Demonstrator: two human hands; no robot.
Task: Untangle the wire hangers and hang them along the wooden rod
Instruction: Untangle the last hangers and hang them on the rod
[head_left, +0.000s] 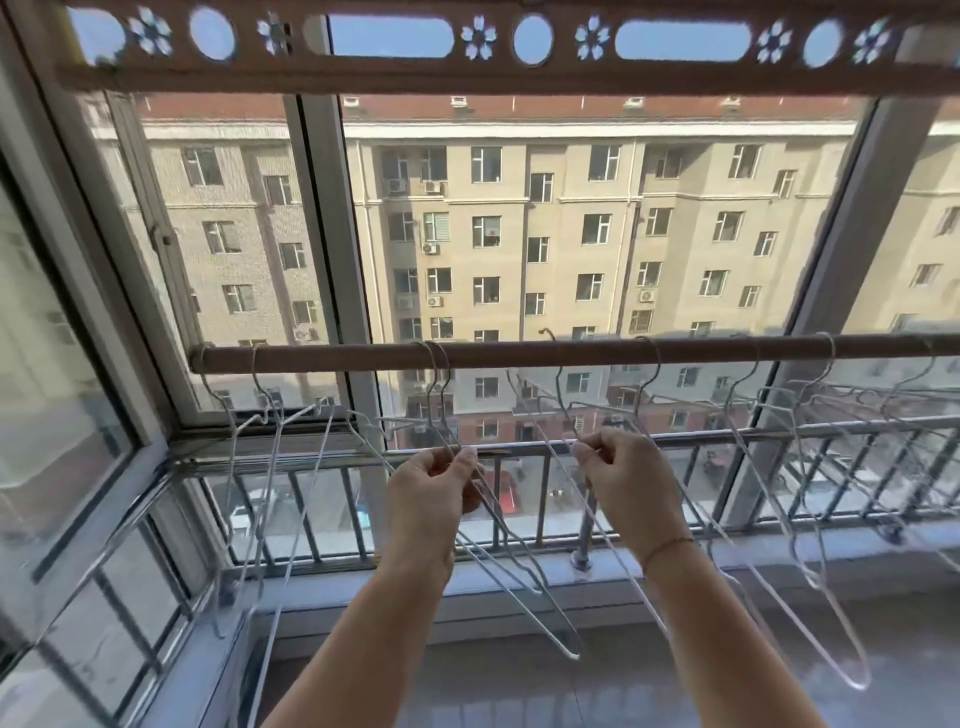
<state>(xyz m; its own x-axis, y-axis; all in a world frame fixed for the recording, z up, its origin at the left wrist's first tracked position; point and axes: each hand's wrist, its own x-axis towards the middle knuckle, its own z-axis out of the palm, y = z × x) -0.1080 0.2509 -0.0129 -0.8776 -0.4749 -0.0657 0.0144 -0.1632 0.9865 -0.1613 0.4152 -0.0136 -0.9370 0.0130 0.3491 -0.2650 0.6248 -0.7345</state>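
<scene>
White-coated wire hangers (519, 566) dangle from a wooden rod (363, 354) stretched across a balcony window, as a person's two bare hands work below it. The left hand (434, 499) is closed, its thumb and forefinger pinching the wire of a pair of hangers whose hooks loop over the rod directly above the fingertips; the bodies of that pair slope down and to the right from the pinch, ending well below the wrist. The right hand (628, 483) is likewise closed, its fingertips nipping the wire of a neighbouring hanger (613, 556) whose hook rises from the pinch up to the rod. The two hands are level with each other and near, but apart, with wire strands crossing the gap between them. A thin bracelet (667, 545) circles the right wrist.

To the left of the left fingers, several more hangers (270, 488) hang turned edge-on from the rod's left end. To the right of the right fingers, others (810, 566) hang spaced along the rod, their long loops falling below wrist level. Beyond the fingertips runs a metal railing (831, 431), and past the glass stands a beige apartment block (571, 234).
</scene>
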